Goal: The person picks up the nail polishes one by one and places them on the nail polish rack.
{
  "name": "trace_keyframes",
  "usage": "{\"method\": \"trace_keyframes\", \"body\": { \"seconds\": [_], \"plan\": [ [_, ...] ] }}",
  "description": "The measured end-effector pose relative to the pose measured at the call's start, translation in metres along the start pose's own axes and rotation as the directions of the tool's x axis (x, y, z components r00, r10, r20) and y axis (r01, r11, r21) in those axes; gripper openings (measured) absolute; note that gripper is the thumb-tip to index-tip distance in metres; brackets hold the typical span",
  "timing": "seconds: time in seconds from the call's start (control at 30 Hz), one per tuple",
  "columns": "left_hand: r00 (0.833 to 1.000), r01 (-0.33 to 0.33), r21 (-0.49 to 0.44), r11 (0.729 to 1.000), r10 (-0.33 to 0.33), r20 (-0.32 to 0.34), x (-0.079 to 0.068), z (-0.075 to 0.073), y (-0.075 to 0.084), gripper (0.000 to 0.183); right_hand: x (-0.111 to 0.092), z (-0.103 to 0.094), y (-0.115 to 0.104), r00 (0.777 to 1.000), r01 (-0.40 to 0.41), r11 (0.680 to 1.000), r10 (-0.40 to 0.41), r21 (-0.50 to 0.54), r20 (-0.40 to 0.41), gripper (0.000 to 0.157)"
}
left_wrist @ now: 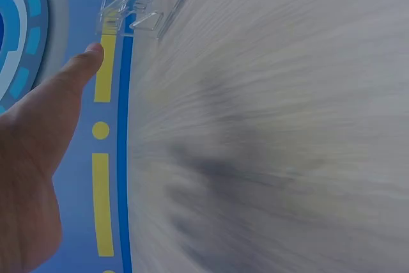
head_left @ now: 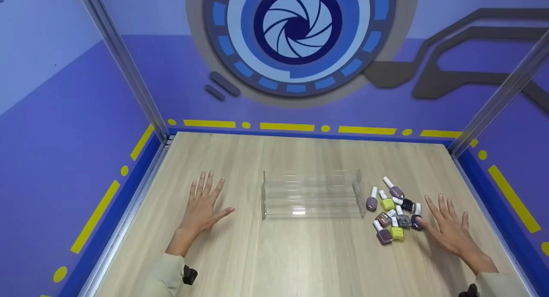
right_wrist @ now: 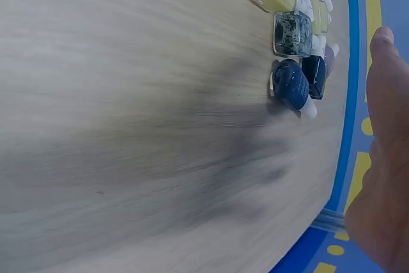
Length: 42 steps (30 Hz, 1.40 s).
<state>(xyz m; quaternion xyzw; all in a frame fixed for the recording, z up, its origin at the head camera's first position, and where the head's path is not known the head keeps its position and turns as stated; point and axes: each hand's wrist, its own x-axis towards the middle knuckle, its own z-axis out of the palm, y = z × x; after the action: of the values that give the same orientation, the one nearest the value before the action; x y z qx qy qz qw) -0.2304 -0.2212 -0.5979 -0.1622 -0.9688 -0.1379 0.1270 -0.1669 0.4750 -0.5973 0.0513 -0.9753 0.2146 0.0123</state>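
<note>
My left hand (head_left: pixel 201 209) is spread flat with straight fingers over the left of the table, holding nothing. To its right stands a clear tiered acrylic rack (head_left: pixel 313 196), with no bottles on its steps. My right hand (head_left: pixel 450 230) has its fingers fanned out on the right, also holding nothing. Its thumb overlaps a dark nail polish bottle (head_left: pixel 417 222) in the head view. Several more white-capped bottles lie in a loose cluster between rack and hand, among them a yellow one (head_left: pixel 397 234), a glittery grey one (head_left: pixel 403 220), a black one (head_left: pixel 406 205) and a mauve one (head_left: pixel 372 203).
The wood-grain table (head_left: pixel 296 258) is bordered by a blue back wall (head_left: pixel 171 82) with yellow dashes and by side walls. Metal posts rise at the back left (head_left: pixel 128 65) and back right (head_left: pixel 493 100) corners.
</note>
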Motion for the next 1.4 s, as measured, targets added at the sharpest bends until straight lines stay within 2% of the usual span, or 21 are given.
{"method": "trace_keyframes", "body": {
  "seconds": [0.2, 0.5, 0.73, 0.83, 1.0, 1.13, 1.33, 1.4],
  "plan": [
    [1.0, -0.008, -0.011, 1.0, 0.008, -0.003, -0.002, 0.007, 0.006, 0.094, -0.004, 0.002, 0.003, 0.999, -0.029, 1.0, 0.029, 0.001, 0.032, 0.079],
    [1.0, -0.029, -0.023, 0.999, 0.029, -0.01, -0.003, 0.016, 0.013, 0.091, -0.004, 0.004, 0.005, 0.999, -0.032, 0.999, 0.031, 0.015, 0.044, 0.078],
    [0.998, 0.014, -0.138, 0.99, -0.005, 0.061, -0.003, 0.023, 0.025, 0.092, -0.006, 0.007, 0.008, 0.999, -0.012, 1.0, 0.011, 0.013, 0.031, 0.076],
    [0.996, 0.026, -0.161, 0.987, -0.013, 0.084, -0.001, 0.025, 0.03, 0.092, -0.007, 0.007, 0.009, 1.0, -0.005, 1.0, 0.005, 0.012, 0.019, 0.074],
    [0.998, 0.013, -0.202, 0.979, 0.0, 0.065, 0.003, 0.033, 0.039, 0.091, -0.006, 0.007, 0.01, 1.0, 0.011, 1.0, -0.011, 0.011, 0.012, 0.069],
    [0.998, 0.036, -0.318, 0.947, -0.016, 0.066, 0.007, 0.042, 0.05, 0.087, -0.006, 0.006, 0.011, 1.0, 0.011, 1.0, -0.011, 0.026, 0.014, 0.069],
    [0.994, 0.073, -0.475, 0.877, -0.025, 0.105, 0.014, 0.055, 0.064, 0.082, -0.005, 0.004, 0.01, 1.0, 0.01, 0.998, -0.01, 0.059, -0.001, 0.064],
    [0.992, 0.09, -0.528, 0.844, -0.028, 0.124, 0.017, 0.058, 0.067, 0.079, -0.004, 0.003, 0.01, 1.0, 0.005, 0.998, -0.005, 0.06, -0.009, 0.061]
  ]
}}
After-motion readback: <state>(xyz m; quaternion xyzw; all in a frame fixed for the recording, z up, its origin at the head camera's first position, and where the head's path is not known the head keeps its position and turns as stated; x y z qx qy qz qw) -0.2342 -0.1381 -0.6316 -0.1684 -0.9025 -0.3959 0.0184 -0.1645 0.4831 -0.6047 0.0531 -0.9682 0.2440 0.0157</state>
